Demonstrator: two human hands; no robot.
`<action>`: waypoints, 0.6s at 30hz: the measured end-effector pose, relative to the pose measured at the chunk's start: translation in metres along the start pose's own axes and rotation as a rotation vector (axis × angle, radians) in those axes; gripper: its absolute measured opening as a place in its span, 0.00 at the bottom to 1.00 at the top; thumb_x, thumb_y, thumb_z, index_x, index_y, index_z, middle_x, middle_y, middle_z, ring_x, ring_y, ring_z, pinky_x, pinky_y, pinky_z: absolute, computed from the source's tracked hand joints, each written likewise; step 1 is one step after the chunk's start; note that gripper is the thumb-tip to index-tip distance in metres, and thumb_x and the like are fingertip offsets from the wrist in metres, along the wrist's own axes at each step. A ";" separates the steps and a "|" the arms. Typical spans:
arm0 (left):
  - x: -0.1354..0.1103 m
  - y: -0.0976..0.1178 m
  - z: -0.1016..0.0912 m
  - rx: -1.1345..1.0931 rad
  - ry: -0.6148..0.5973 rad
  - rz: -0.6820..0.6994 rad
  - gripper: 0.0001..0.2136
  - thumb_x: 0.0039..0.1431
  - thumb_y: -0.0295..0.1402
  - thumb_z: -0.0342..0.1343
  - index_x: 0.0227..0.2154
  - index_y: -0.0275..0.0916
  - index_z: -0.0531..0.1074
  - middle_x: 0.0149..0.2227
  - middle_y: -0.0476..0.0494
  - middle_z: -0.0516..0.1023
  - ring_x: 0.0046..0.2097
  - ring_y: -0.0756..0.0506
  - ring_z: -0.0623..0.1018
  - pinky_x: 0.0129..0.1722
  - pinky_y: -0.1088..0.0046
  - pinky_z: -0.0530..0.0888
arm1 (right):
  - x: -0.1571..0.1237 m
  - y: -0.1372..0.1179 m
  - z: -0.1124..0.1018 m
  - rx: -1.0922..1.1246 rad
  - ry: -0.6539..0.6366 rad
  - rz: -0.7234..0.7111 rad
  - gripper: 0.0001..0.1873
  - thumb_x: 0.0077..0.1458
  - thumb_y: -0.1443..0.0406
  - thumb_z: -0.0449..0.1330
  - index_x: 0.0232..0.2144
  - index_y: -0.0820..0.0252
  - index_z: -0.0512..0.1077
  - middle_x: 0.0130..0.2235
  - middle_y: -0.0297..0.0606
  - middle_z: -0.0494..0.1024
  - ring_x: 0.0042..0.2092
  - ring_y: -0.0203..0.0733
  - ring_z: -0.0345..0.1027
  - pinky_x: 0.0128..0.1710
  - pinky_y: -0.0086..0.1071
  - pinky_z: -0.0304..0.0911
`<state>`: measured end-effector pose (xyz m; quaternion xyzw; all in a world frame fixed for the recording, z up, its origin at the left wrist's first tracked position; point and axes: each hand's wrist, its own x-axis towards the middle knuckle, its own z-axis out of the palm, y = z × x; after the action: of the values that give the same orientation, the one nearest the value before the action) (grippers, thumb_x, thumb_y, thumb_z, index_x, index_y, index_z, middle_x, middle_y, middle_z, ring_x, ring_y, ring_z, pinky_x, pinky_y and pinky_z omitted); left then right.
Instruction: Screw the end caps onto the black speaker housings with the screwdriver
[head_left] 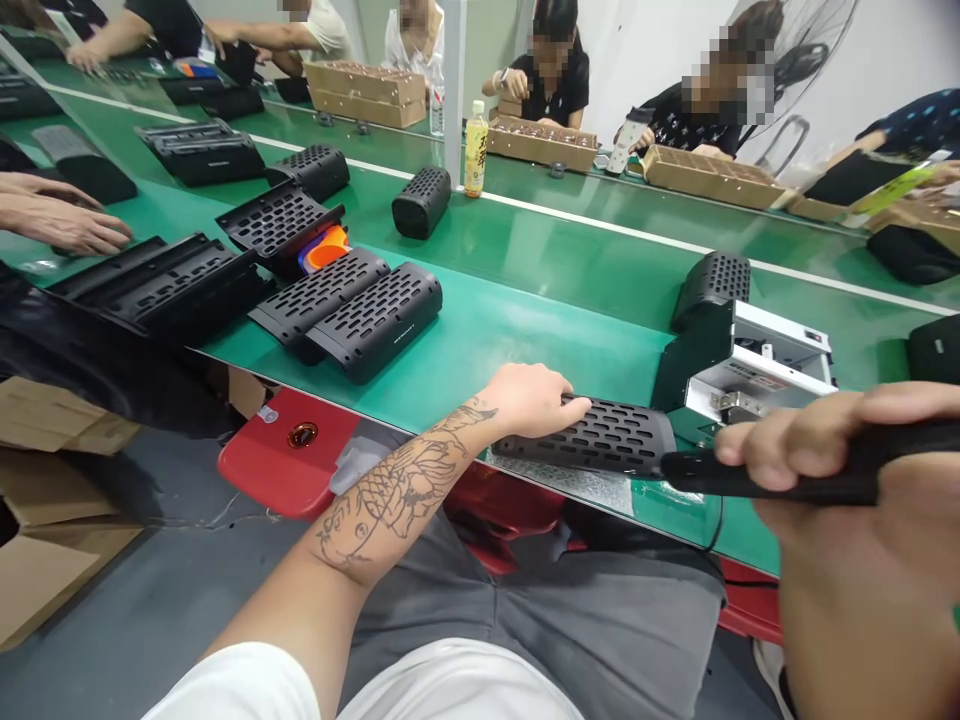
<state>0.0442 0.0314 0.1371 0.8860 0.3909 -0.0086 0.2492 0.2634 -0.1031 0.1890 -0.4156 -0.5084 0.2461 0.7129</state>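
My left hand (534, 398) rests on top of a black perforated speaker shell (600, 440), fingers curled over its far edge, holding it down near the front edge of the green belt (525, 330). Close to the camera, my right hand (810, 450) is closed round a black handled tool (720, 475), and the tool's tip points at the right end of the shell. Just behind the shell stands a black and white fixture box (750, 375).
More black speaker shells (352, 310) and grilles (161, 285) lie on the belt to the left, one with an orange part (326, 250). A co-worker's hands (64, 215) reach in at far left. Across the belt sit people, cardboard trays (540, 140) and a drink bottle (475, 150).
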 end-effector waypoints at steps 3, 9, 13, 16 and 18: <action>0.000 0.000 0.001 -0.013 0.008 0.007 0.29 0.75 0.56 0.44 0.52 0.46 0.88 0.51 0.38 0.91 0.51 0.33 0.87 0.51 0.58 0.80 | -0.006 0.003 0.035 0.043 -0.188 -0.009 0.17 0.53 0.48 0.82 0.34 0.49 0.84 0.22 0.30 0.74 0.19 0.43 0.67 0.20 0.45 0.74; 0.004 -0.002 0.004 -0.033 0.019 0.030 0.29 0.74 0.56 0.45 0.49 0.45 0.88 0.50 0.38 0.91 0.50 0.34 0.87 0.49 0.59 0.80 | -0.009 0.019 0.052 0.035 -0.236 0.055 0.14 0.57 0.51 0.80 0.34 0.48 0.82 0.24 0.31 0.74 0.23 0.44 0.68 0.25 0.46 0.74; 0.006 -0.003 0.003 -0.045 -0.002 0.039 0.29 0.74 0.56 0.44 0.46 0.46 0.88 0.48 0.40 0.91 0.49 0.34 0.87 0.48 0.60 0.80 | -0.010 0.021 0.053 0.042 -0.281 0.106 0.16 0.56 0.51 0.81 0.32 0.49 0.80 0.23 0.30 0.74 0.22 0.42 0.66 0.25 0.44 0.73; 0.007 -0.004 0.001 -0.056 -0.015 0.046 0.29 0.74 0.56 0.44 0.47 0.46 0.88 0.49 0.40 0.91 0.50 0.34 0.87 0.49 0.60 0.80 | -0.008 0.021 0.056 0.064 -0.327 0.118 0.17 0.56 0.53 0.81 0.32 0.51 0.79 0.23 0.29 0.73 0.21 0.40 0.67 0.25 0.41 0.73; 0.007 -0.005 0.001 -0.056 -0.023 0.042 0.29 0.75 0.56 0.44 0.47 0.46 0.88 0.49 0.40 0.91 0.50 0.34 0.87 0.49 0.60 0.80 | -0.007 0.022 0.057 0.077 -0.343 0.116 0.18 0.56 0.53 0.81 0.32 0.52 0.77 0.23 0.29 0.74 0.21 0.39 0.68 0.26 0.39 0.74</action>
<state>0.0457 0.0386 0.1327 0.8865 0.3697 -0.0025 0.2783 0.2096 -0.0775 0.1750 -0.3686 -0.5879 0.3734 0.6157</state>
